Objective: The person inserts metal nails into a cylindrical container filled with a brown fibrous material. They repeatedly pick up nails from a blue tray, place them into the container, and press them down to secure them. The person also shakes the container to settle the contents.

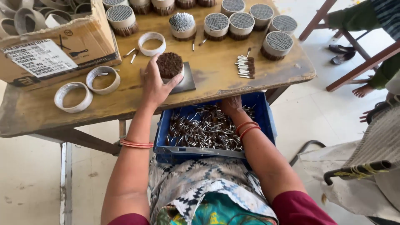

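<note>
While seated at a worn wooden table, a person works with both bare hands, a patterned cloth across the lap.

Blue crate [266, 121]: rests on the lap against the table edge, filled with loose short sticks [200, 131], brown with silver ends.

Right hand [231, 106]: reaches down into the crate among the sticks; whether the fingers are closed on any cannot be told.

Left hand [153, 85]: rests on the table [125, 106], fingers wrapped around a round bundle [169, 65] of brown-tipped sticks.

Bundle: stands upright on a dark flat plate [187, 83] near the table's front edge.

Empty rings [73, 96]: three lie left of the hand, one just behind it.

Small stick pile [246, 66]: lies to the right, apart from the bundle.

Far edge: finished bundles [241, 24] stand in rows.

Cardboard box [62, 41]: sits at far left, holding more rings.
</note>
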